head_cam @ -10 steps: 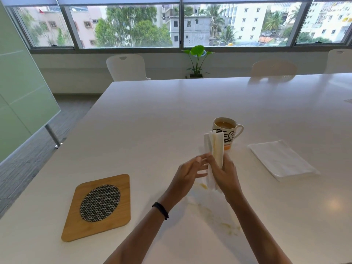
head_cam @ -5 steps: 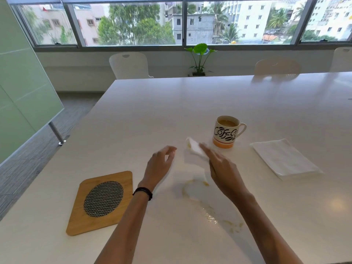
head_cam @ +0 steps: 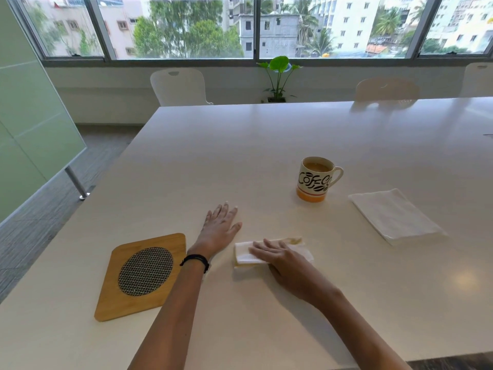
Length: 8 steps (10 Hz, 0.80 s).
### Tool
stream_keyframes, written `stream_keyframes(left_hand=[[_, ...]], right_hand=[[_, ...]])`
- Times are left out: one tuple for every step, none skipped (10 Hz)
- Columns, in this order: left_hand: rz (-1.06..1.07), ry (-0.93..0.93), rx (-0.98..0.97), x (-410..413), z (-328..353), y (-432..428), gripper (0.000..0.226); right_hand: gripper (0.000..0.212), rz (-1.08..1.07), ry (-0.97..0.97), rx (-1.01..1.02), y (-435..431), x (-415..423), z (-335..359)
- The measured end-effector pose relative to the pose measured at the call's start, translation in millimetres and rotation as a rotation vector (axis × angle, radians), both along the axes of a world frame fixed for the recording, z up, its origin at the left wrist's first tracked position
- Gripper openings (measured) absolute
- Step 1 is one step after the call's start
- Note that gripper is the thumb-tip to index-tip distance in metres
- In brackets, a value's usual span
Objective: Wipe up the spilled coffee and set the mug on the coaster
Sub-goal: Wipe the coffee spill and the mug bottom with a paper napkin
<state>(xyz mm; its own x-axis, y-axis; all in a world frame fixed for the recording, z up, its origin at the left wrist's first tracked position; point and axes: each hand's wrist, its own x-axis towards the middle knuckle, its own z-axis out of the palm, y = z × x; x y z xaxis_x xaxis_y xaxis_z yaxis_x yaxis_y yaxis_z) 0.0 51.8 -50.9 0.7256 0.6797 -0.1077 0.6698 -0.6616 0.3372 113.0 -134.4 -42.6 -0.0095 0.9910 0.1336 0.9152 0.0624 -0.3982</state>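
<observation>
Napkin (head_cam: 272, 252) long axis left-right | right hand (head_cam: 282, 259) flat on it | left hand (head_cam: 220, 228) open

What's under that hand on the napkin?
The right hand lies flat on a folded napkin with a coffee stain at its far corner. The table beneath the napkin is covered, so any remaining spill is hidden.

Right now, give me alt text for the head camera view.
A person's right hand presses a folded, coffee-stained napkin flat on a white table, left hand resting beside it. A wooden coaster lies left; a coffee mug and spare napkins sit farther right.
</observation>
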Motion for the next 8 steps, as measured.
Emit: stream_keyframes(left_hand=[[0.002,-0.012,0.017,1,-1,0,0.056],[0.003,-0.006,0.02,0,-1,0,0.056],[0.001,-0.009,0.012,0,-1,-1,0.056],[0.003,-0.015,0.015,-1,-1,-1,0.056],[0.002,-0.02,0.021,0,-2,0,0.056],[0.005,-0.028,0.025,0,-3,0,0.055],[0.009,-0.038,0.031,0,-4,0,0.055],[-0.003,-0.035,0.04,0,-4,0,0.055]], right_hand=[[0.048,0.091,-0.024,0.01,-6,4,0],[0.046,0.165,-0.06,0.009,-11,11,3],[0.046,0.174,-0.073,-0.01,-15,19,6],[0.051,0.128,-0.075,-0.029,-20,29,10],[0.054,0.043,-0.071,-0.031,-27,39,10],[0.055,-0.098,0.021,-0.003,-34,40,8],[0.052,-0.208,0.106,0.029,-37,33,5],[0.056,-0.276,0.107,0.06,-36,17,2]])
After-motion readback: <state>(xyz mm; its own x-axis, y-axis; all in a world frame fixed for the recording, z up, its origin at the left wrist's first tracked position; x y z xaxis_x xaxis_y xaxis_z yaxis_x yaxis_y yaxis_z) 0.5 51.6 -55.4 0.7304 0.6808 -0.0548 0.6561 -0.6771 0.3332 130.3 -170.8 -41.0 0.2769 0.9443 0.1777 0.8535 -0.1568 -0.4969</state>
